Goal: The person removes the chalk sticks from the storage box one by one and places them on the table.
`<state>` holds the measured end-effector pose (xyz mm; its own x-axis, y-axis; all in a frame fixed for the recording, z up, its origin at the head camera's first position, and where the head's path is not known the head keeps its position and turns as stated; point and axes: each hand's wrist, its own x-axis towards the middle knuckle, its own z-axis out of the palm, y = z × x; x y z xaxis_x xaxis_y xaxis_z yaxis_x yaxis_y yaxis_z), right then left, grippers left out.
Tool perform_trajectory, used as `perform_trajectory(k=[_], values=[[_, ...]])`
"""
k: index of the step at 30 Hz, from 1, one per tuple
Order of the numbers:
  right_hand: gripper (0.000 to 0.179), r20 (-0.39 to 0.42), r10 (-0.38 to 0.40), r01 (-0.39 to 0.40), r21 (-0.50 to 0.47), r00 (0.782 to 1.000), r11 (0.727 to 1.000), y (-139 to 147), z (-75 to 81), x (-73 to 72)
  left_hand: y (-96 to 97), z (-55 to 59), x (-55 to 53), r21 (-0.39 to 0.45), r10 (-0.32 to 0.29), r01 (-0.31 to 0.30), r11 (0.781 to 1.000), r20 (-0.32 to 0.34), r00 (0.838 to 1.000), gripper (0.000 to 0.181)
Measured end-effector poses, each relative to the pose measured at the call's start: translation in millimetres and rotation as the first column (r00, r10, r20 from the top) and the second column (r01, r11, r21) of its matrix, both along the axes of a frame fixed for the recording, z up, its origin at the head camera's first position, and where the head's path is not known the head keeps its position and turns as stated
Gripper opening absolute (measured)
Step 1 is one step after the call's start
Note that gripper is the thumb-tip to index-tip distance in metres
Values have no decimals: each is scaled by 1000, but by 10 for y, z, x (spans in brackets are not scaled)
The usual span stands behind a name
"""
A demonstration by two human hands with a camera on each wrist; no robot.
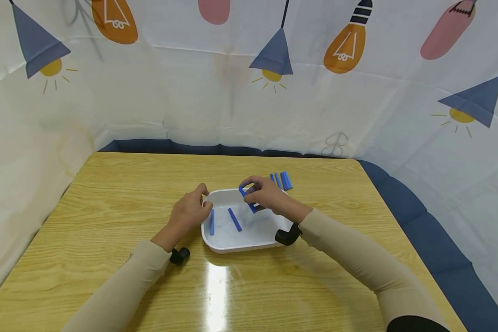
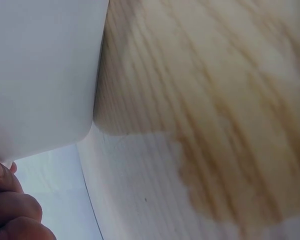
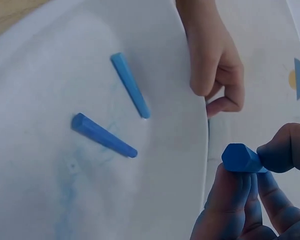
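A white tray (image 1: pixel 249 237) stands on the table in the head view, blue smudges on its floor. My left hand (image 1: pixel 189 210) grips its left rim, thumb and fingers about the edge. Over the tray, my right hand (image 1: pixel 267 193) pinches a blue chalk stick (image 3: pixel 238 158) between thumb and fingers, its angular end facing the right wrist camera. Two more sticks lie in the tray: a lighter blue chalk (image 1: pixel 212 222) by the left wall and a darker blue chalk (image 1: pixel 234 220) nearer the middle. The left wrist view catches only curled fingers (image 2: pixel 15 210) under the tray's rim.
Several blue chalk sticks (image 1: pixel 287 180) lie side by side on the wooden table (image 1: pixel 108 221), just behind the tray's right corner. A printed white cloth (image 1: pixel 182 101) hangs beyond the far table edge. Dark blue fabric (image 1: pixel 423 230) runs along the right edge.
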<state>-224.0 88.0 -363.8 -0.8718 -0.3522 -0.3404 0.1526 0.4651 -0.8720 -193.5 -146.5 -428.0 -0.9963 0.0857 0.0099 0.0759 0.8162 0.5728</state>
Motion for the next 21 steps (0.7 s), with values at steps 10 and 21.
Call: perform_trajectory(k=[10,21], values=[[38,-19,-31,31,-11,999,999,100,67,-127,11,10,-3,5,8,-8,1000,6,1000,30],[38,-87,-89,92,32,992,995,249,116,-294,7,11,-3,13,4,-4,1000,6,1000,32]])
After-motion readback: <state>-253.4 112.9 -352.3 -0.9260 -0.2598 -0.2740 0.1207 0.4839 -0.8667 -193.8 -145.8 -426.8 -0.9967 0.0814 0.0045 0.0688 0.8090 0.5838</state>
